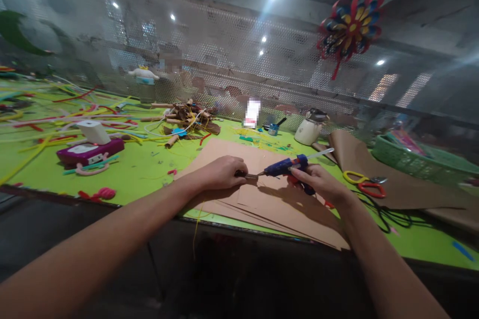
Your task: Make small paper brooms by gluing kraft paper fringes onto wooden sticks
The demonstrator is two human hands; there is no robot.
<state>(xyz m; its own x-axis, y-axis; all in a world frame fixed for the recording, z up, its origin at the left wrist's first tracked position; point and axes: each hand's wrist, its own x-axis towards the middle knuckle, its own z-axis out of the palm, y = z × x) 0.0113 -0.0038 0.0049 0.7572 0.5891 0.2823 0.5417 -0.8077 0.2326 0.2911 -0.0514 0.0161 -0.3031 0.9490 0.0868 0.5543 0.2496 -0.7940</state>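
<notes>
My right hand (pixel 314 179) is closed around the grip of a blue glue gun (pixel 286 166), whose nozzle points left. A clear glue stick (pixel 320 154) sticks out of its back end. Between the fingers of my left hand (pixel 224 172) is a small brown rolled piece (pixel 251 176), perhaps paper. The nozzle tip is at or very near the free end of this roll; whether they touch I cannot tell. Both hands are above a stack of tan paper sheets (pixel 269 204) at the table's front edge.
Yellow-and-red scissors (pixel 364 183), a black cable (pixel 385 214), brown paper (pixel 404 189) and a green basket (pixel 422 162) are on the right. Leftward stand a purple power strip (pixel 92 152) and scattered pipe cleaners (pixel 48 122). Brown rolls (pixel 190 117) and a white bottle (pixel 310 127) lie farther back.
</notes>
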